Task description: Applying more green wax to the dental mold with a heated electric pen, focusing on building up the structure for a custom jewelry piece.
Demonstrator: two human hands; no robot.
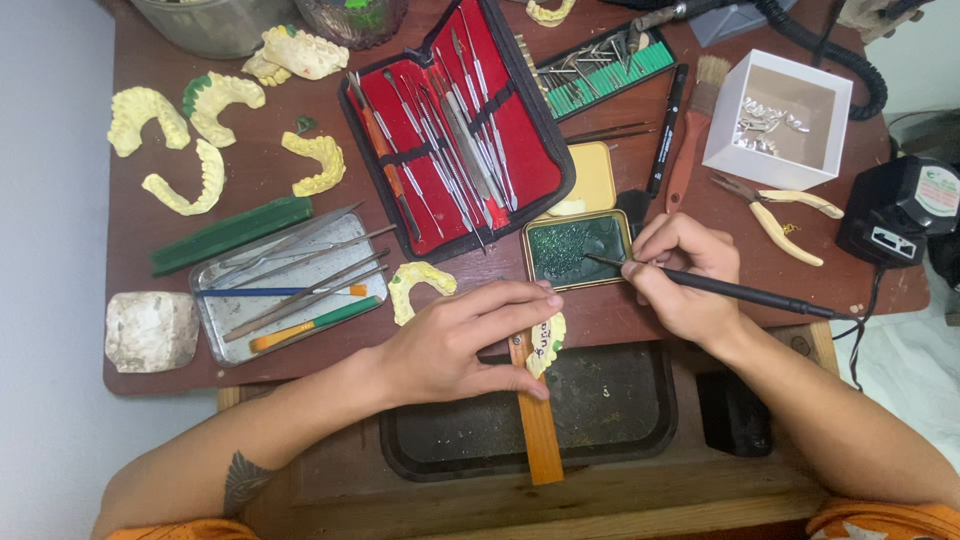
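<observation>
Head view: left hand (455,345) grips a pale yellow plaster dental cast (546,343), pressed against an orange wooden bench peg (537,420) at the table's front edge. Right hand (685,275) pinches a slim black-handled wax tool (720,288), tip dipped in a small tin of green wax (578,250). Cast likely rigid, brittle, chippable; best held by its base. Red-lined instrument case (455,125) lies open behind

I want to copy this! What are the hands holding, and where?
Right hand pinches a thin black tool near its tip. Left hand grips a yellow tooth mould by its side.
</observation>
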